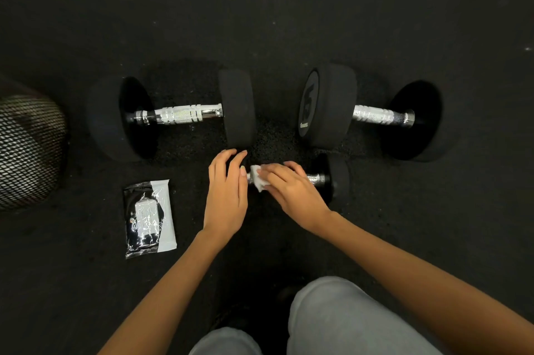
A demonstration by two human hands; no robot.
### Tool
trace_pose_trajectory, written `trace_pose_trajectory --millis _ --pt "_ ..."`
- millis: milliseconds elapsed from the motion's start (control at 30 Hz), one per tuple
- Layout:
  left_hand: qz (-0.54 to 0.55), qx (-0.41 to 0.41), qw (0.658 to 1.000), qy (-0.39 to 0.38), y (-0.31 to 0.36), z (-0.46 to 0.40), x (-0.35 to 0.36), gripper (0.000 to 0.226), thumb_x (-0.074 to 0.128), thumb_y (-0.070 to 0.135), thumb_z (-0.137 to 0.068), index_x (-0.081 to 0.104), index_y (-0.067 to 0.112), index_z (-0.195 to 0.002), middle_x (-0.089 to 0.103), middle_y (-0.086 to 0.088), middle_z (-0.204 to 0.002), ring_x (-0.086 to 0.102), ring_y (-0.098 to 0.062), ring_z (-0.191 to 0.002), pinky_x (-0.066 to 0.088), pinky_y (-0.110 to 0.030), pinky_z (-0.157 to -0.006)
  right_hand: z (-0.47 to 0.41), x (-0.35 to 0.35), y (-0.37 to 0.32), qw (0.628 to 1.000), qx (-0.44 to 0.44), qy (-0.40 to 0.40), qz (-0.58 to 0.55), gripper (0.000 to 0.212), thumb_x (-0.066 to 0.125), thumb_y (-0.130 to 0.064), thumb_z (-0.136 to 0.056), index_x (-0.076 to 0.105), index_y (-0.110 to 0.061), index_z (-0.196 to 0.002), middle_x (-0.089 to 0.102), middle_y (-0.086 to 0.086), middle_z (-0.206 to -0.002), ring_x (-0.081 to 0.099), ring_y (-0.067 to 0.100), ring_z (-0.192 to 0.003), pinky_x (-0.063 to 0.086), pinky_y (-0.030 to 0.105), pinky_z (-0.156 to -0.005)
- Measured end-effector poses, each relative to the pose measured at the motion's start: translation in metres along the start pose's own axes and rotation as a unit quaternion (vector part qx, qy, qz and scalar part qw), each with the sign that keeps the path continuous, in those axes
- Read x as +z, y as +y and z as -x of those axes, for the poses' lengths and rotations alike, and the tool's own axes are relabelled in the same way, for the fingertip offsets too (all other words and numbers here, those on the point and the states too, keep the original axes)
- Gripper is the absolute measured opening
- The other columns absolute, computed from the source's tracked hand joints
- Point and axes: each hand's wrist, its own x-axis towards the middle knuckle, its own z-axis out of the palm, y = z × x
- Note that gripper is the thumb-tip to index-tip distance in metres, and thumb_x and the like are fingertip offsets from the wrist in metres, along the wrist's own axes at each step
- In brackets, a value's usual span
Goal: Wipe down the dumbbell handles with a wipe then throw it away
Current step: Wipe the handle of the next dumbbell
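Observation:
A small black dumbbell (332, 178) lies on the floor in front of me. My right hand (291, 190) holds a white wipe (258, 178) wrapped around its chrome handle. My left hand (226, 195) curls over the small dumbbell's left head, which is hidden under it. Behind lie two bigger black dumbbells with chrome handles, one on the left (179, 115) and one on the right (375, 116).
A black-and-white pack of wipes (148, 217) lies on the black rubber floor (260, 22) to the left of my hands. A metal mesh bin (27, 149) stands at the far left edge. My grey-trousered knees (332, 317) are at the bottom.

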Motion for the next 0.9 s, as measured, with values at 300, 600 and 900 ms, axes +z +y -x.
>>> trace_pose_trajectory --millis 300,600,900 --pt "-0.006 -0.003 1.000 0.000 0.000 -0.002 0.001 0.044 0.023 0.026 -0.100 0.046 0.006 -0.133 0.040 -0.011 -0.135 0.034 -0.019 -0.127 0.035 -0.039 -0.108 -0.034 -0.004 0.003 0.975 0.202 -0.077 -0.055 0.026 0.043 -0.015 -0.096 0.060 -0.003 -0.080 0.065 0.015 -0.079 0.061 0.031 -0.072 0.046 0.049 -0.078" --pt "-0.011 -0.003 1.000 0.004 0.001 0.000 0.002 0.045 0.023 0.027 -0.100 0.046 0.006 -0.133 0.040 -0.011 -0.136 0.035 -0.020 -0.128 0.034 -0.036 -0.108 0.006 -0.005 0.006 0.997 0.050 -0.006 -0.061 0.029 0.058 -0.013 -0.092 0.061 -0.016 -0.121 0.062 -0.001 -0.124 0.055 0.011 -0.114 0.030 0.030 -0.103" --pt "-0.008 -0.004 1.000 0.006 -0.001 -0.001 0.003 0.042 0.025 0.025 -0.101 0.046 0.007 -0.133 0.040 -0.009 -0.134 0.035 -0.019 -0.126 0.033 -0.034 -0.108 -0.053 -0.022 0.013 0.922 0.312 -0.189 -0.132 0.029 0.045 -0.019 -0.091 0.053 -0.011 -0.064 0.057 0.012 -0.069 0.052 0.027 -0.065 0.041 0.033 -0.061"
